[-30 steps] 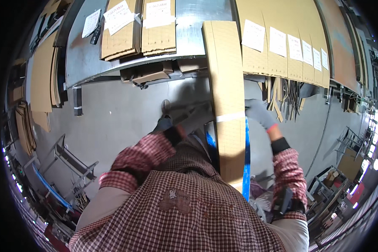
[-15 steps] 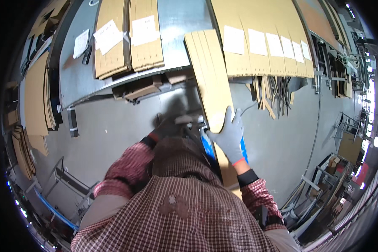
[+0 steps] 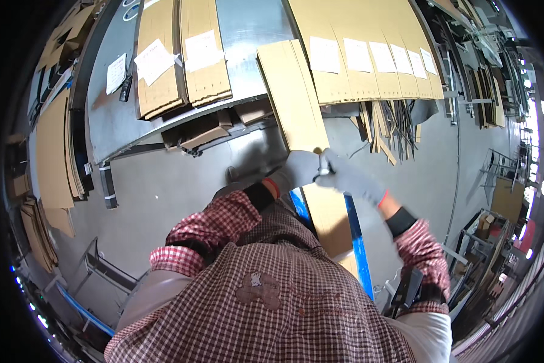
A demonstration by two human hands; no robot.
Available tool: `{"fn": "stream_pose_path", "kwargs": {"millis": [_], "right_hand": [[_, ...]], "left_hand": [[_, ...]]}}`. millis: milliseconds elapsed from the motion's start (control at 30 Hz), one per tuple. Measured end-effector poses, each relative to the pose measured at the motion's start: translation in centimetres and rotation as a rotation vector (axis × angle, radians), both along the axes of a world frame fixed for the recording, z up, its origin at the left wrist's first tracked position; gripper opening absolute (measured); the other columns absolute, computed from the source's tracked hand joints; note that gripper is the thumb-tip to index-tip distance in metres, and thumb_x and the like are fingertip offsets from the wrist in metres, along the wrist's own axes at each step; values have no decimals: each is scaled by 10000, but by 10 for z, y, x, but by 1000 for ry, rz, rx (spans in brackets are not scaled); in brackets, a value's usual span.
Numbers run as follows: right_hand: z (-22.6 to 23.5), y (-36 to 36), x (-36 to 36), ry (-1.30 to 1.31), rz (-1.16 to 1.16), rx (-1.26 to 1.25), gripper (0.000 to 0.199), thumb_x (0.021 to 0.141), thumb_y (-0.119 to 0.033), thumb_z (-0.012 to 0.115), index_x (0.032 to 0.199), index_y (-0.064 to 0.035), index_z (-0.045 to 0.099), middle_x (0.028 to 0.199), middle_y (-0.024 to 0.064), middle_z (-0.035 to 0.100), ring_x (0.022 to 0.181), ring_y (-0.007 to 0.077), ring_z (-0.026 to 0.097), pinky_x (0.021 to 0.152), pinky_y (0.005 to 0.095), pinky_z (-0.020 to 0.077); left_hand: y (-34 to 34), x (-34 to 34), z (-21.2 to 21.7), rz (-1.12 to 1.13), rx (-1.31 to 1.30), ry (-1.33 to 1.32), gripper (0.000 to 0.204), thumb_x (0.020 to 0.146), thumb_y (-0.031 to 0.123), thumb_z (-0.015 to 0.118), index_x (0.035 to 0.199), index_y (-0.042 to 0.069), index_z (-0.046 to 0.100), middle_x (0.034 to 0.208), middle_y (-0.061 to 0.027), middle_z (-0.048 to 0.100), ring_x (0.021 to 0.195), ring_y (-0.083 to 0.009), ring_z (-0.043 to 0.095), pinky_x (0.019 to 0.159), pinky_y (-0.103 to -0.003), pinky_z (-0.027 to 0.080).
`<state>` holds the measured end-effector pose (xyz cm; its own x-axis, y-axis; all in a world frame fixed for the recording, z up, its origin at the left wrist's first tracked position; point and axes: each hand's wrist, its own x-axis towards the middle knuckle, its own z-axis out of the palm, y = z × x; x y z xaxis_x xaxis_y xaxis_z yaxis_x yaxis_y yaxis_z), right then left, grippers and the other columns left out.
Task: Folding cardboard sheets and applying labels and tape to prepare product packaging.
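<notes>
My left hand (image 3: pixel 300 169) and my right hand (image 3: pixel 352 176), both in grey gloves with red cuffs, meet over a long cardboard strip stack (image 3: pixel 296 103). Their fingers are drawn together at one spot, where something small and dark shows; I cannot make out what it is. The right hand is slightly blurred. Running from the table edge back towards my body, the strip stack lies over a blue-sided support (image 3: pixel 360 257). A second cardboard length (image 3: pixel 329 221) shows below my hands, partly covered by them.
Ahead, a metal table (image 3: pixel 248 60) carries two cardboard stacks (image 3: pixel 205 78) with paper sheets on the left. A wide row of cardboard stacks (image 3: pixel 375 72) with sheets stands right. Cardboard offcuts (image 3: pixel 381 130) hang beneath it. A metal frame (image 3: pixel 108 269) stands lower left, and a loaded rack (image 3: pixel 478 248) lower right.
My left hand has come up and right onto the cardboard from beside my body. My right hand has left its spread grip on the strip stack and closed, meeting the left.
</notes>
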<state>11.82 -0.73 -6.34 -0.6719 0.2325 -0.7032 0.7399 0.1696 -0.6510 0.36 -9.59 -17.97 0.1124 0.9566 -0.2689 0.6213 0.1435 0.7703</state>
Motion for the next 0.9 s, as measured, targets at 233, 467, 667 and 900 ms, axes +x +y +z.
{"fn": "stream_pose_path", "kwargs": {"millis": [233, 467, 667, 900], "right_hand": [[-77, 95, 7, 128, 664, 409, 162, 826, -194, 557, 917, -124, 671, 875, 129, 687, 780, 367, 631, 669, 421, 492], [-174, 156, 76, -354, 624, 864, 225, 851, -219, 517, 984, -140, 681, 919, 193, 677, 868, 363, 667, 738, 482, 523], [-120, 87, 40, -13, 148, 450, 142, 889, -186, 539, 890, -73, 626, 667, 174, 606, 583, 254, 611, 534, 376, 454], [-98, 89, -2, 155, 148, 534, 168, 876, -191, 552, 936, -49, 618, 758, 218, 618, 689, 384, 604, 618, 451, 467]], "left_hand": [[-6, 8, 7, 100, 118, 137, 624, 867, 375, 541, 1387, 80, 363, 693, -188, 641, 617, -343, 632, 574, -447, 489], [38, -17, 33, -201, -111, -210, 331, 927, 306, 449, 1096, 89, 633, 555, -18, 569, 481, -171, 566, 474, -334, 441], [36, -203, 36, 395, 124, -1518, 346, 1012, 330, 443, 945, 36, 614, 661, 15, 557, 535, -39, 439, 464, -165, 381], [14, -181, 53, 578, -112, -694, 347, 975, 339, 522, 903, 1, 559, 624, 25, 527, 476, -69, 432, 460, -218, 380]]}}
